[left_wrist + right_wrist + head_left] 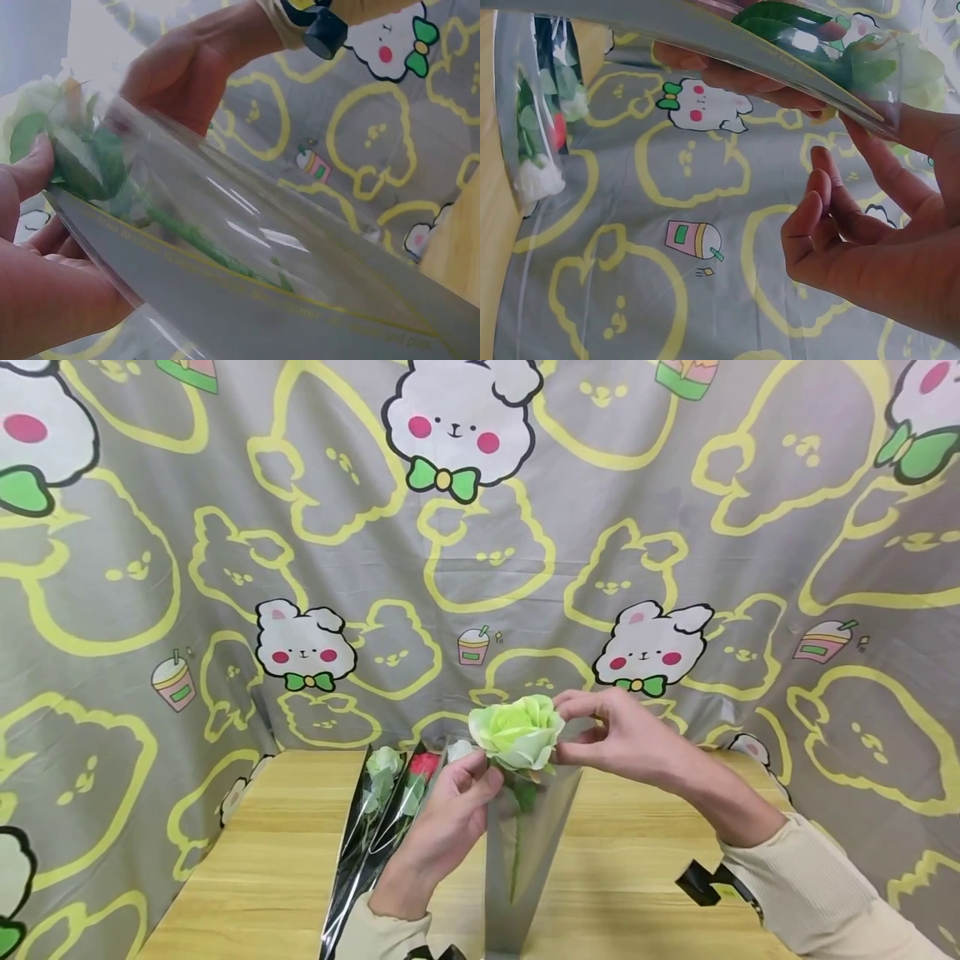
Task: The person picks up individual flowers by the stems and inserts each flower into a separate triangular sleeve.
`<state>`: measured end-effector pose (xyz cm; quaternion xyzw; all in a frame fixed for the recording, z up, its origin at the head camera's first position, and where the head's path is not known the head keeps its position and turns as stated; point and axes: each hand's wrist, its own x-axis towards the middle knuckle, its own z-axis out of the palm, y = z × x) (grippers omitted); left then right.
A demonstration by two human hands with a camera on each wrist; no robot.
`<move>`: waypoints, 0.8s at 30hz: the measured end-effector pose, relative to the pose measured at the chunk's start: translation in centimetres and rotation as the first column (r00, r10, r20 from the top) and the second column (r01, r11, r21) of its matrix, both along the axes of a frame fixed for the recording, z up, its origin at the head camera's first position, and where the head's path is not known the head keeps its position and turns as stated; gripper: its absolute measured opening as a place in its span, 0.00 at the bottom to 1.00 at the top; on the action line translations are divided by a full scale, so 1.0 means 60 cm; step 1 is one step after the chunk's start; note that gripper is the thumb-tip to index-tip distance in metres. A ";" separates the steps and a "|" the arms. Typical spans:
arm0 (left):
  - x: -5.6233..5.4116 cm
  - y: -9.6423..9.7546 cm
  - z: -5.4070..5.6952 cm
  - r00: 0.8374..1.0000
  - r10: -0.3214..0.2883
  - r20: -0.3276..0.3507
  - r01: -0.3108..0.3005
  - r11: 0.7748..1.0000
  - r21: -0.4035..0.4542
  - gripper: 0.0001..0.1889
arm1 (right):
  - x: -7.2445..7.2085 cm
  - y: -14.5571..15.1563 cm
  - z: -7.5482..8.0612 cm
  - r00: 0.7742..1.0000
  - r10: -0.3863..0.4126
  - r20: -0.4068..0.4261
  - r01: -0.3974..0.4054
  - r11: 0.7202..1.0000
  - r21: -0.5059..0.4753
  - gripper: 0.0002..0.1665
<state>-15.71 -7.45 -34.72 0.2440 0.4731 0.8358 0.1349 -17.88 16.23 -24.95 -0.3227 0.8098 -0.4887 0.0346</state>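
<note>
A pale green artificial rose (517,727) stands in the mouth of a tapered sleeve (543,852) with a clear front and grey back, its bloom above the rim. My left hand (450,818) grips the left edge of the sleeve's mouth, thumb in front and fingers behind, as the left wrist view shows. On the opposite side my right hand (637,739) pinches the sleeve's rim beside the bloom between thumb and index finger; its other fingers are curled. Through the clear film the green stem (195,240) and leaves (82,161) show.
On the wooden table (637,868), left of my hands, lie wrapped roses: a pale green one (384,764), a red one (424,765) and a white one (459,749), partly hidden by my left hand. A grey cartoon-print curtain (540,568) hangs behind and at both sides.
</note>
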 end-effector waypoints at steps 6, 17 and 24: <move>-0.006 -0.006 0.012 0.998 0.048 -0.044 -0.047 0.998 0.036 0.43 | 0.013 0.011 0.003 0.996 -0.092 -0.010 0.091 0.996 -0.021 0.16; -0.010 -0.003 0.037 0.991 0.128 -0.023 -0.127 0.990 0.063 0.42 | 0.032 0.009 -0.051 0.984 -0.180 0.016 0.179 0.966 -0.186 0.05; -0.004 -0.008 0.035 0.997 0.082 -0.005 -0.082 0.996 -0.029 0.45 | 0.028 -0.009 -0.065 0.960 -0.278 -0.007 0.268 0.931 -0.248 0.03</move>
